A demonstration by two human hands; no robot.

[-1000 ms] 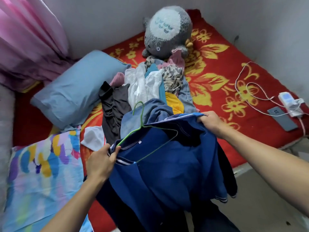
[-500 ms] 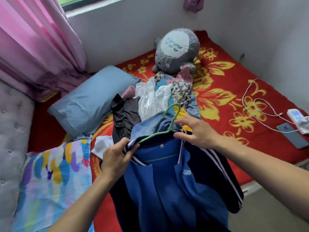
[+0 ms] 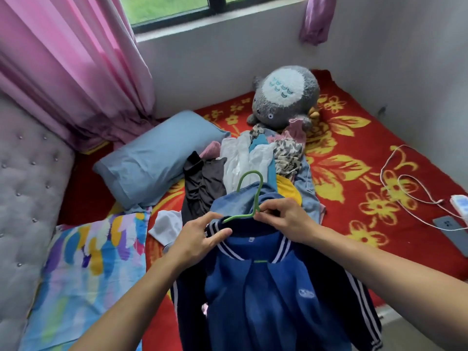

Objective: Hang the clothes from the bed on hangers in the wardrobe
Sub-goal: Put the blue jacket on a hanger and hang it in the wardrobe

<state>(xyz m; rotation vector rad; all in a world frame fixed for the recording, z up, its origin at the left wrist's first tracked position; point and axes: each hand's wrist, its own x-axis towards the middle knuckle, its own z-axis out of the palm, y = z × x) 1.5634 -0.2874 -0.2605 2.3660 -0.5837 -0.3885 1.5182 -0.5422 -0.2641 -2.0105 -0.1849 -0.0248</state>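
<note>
One hanger (image 3: 258, 196), hook up, carries the jacket (image 3: 266, 300) hanging lengthwise below.

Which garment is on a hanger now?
The blue jacket, its collar in the left hand, on the green hanger pinched by the right hand; the other clothes lie piled on the bed.

Grey plush toy (image 3: 286, 97), blue pillow (image 3: 152, 158), pink curtain (image 3: 71, 72), white charger (image 3: 459, 202), phone (image 3: 452, 225) beside it.

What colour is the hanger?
The hanger is green; the head view shows it best.
</note>
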